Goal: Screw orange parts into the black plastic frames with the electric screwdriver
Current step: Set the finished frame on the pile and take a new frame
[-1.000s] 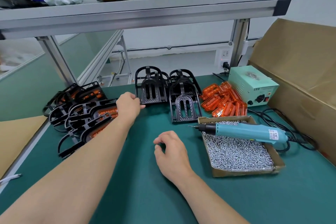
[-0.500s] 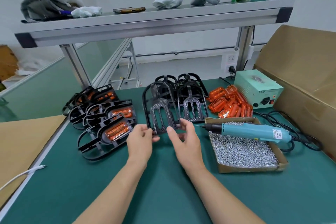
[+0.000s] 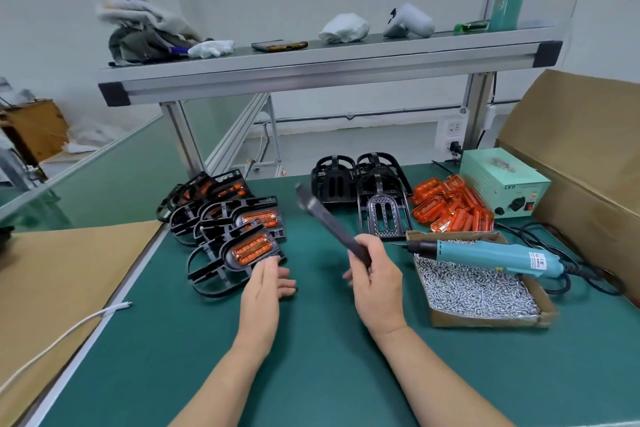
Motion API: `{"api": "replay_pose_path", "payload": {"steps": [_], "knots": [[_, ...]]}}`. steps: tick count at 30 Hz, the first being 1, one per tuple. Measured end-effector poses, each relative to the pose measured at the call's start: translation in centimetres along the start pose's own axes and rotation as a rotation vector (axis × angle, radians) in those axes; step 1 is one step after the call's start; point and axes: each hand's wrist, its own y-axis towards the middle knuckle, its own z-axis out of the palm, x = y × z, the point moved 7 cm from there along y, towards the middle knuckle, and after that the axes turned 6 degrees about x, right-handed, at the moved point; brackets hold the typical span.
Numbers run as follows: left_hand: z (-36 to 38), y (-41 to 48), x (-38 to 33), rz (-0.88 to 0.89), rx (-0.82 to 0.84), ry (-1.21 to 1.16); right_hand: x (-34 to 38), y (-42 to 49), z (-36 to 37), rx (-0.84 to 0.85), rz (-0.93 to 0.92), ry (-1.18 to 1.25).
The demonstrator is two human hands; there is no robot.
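Green counter (image 3: 311, 374) fills the near view. Above it the left grip (image 3: 266, 284) is empty, fingers straight. The right grip (image 3: 377, 284) is curled round the near end of a black frame (image 3: 325, 218), which slants up and left, blurred. It would be best laid flat between both grips first. Beyond, the screwdriver (image 3: 485, 255) lies across the screw box (image 3: 491, 319). The orange parts (image 3: 450, 208) sit farther back, well apart from both grips.
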Motion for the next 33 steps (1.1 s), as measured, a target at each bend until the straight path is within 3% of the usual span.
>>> {"api": "replay_pose_path", "payload": {"steps": [5,10,19,23,33], "knots": [[-0.5,-0.7,-0.7,0.044,-0.054,-0.019,1.6,-0.5,0.7,0.083,-0.166,-0.148],[-0.8,-0.9,-0.9,0.045,-0.075,0.039,1.5,-0.9,1.3,0.189,-0.131,-0.21],[-0.6,-0.4,0.1,-0.018,-0.047,0.133,1.4,-1.8,0.7,0.263,-0.032,-0.107],[-0.3,-0.4,-0.2,0.019,-0.039,0.226,1.7,-1.7,-0.1,0.189,0.003,-0.012],[-0.1,-0.6,-0.5,0.038,0.003,0.256,-0.6,-1.1,-0.8,0.106,0.164,-0.102]]}}
